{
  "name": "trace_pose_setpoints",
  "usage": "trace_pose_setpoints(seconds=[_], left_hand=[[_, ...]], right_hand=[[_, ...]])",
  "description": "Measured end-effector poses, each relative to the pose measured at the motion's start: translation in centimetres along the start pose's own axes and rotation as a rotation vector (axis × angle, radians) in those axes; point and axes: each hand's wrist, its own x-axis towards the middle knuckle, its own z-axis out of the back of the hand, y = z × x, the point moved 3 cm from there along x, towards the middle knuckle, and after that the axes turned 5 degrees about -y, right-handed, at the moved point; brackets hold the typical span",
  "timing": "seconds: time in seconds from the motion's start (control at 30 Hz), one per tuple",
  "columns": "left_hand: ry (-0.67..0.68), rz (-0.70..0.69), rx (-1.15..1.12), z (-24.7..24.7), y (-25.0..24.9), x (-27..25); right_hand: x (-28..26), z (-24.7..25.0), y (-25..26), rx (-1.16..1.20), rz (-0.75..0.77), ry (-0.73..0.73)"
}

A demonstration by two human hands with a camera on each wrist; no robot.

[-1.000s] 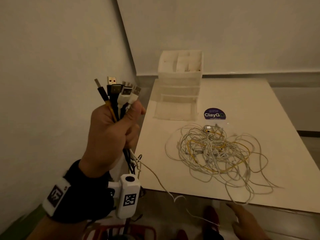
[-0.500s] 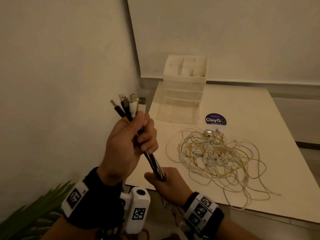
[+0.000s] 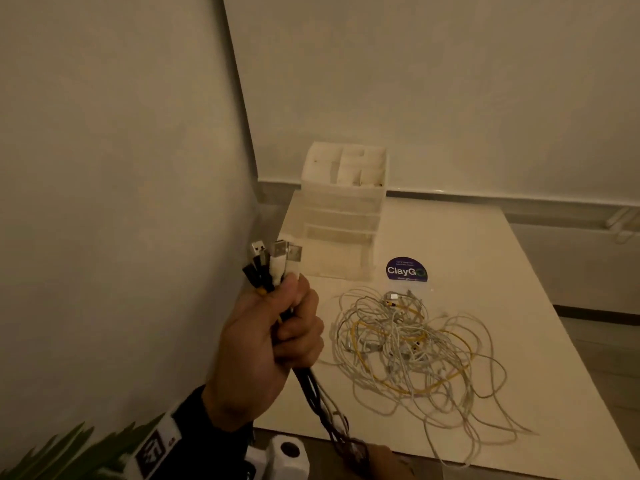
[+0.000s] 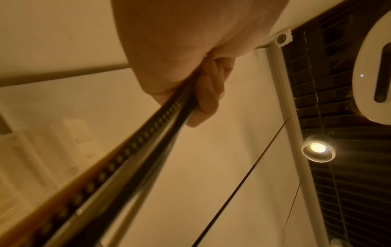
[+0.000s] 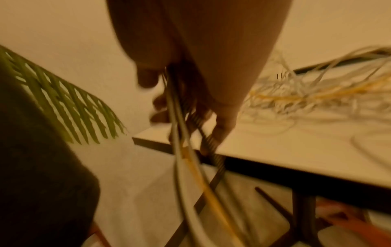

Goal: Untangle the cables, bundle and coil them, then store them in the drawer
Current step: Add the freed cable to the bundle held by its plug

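My left hand grips a bundle of cables just below their USB plugs, which stick up above the fist; the left wrist view shows its fingers curled round the taut cables. The cables run down to my right hand at the bottom edge, below the table's front edge. The blurred right wrist view shows that hand closed round the white, yellow and black cables. A tangle of white and yellow cables lies on the white table. The translucent drawer unit stands at the table's back left.
A round purple ClayGo sticker lies between the drawer unit and the tangle. A wall runs close along my left. Green plant leaves show at the lower left. A table leg stands under the front edge.
My right hand rose from below the table, took hold of the bundle under my left hand and has slid down along it. The left hand moved right with the plugs.
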Motion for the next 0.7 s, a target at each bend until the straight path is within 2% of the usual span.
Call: trace_pose_setpoints(seconds=[0.1, 0.13, 0.27, 0.33, 0.4, 0.47, 0.57, 0.7], left_hand=[[-0.024, 0.023, 0.004, 0.1, 0.6, 0.4], [-0.035, 0.025, -0.001, 0.2, 0.8, 0.6], [-0.096, 0.028, 0.004, 0.7, 1.9, 1.1], [-0.135, 0.022, 0.015, 0.9, 2.2, 1.4], [-0.183, 0.015, 0.019, 1.3, 2.5, 1.7], [-0.236, 0.009, 0.029, 1.5, 2.6, 2.2], [-0.332, -0.001, 0.070, 2.0, 2.7, 2.9], [-0.419, -0.022, 0.080, 2.4, 2.7, 3.7]], right_hand=[[-1.6, 5.2, 0.2, 0.027, 0.059, 0.128], [-2.1, 8.0, 0.3, 0.027, 0.081, 0.115], [0.0, 18.8, -0.7, -0.120, 0.104, -0.240], [3.2, 22.9, -1.8, -0.203, 0.053, -0.401], [7.1, 25.7, -3.9, -0.220, -0.042, -0.503], [10.9, 27.3, -6.6, -0.209, -0.184, -0.542], [14.7, 27.4, -9.4, -0.195, -0.346, -0.523], [17.7, 25.8, -11.0, -0.193, -0.407, -0.476]])
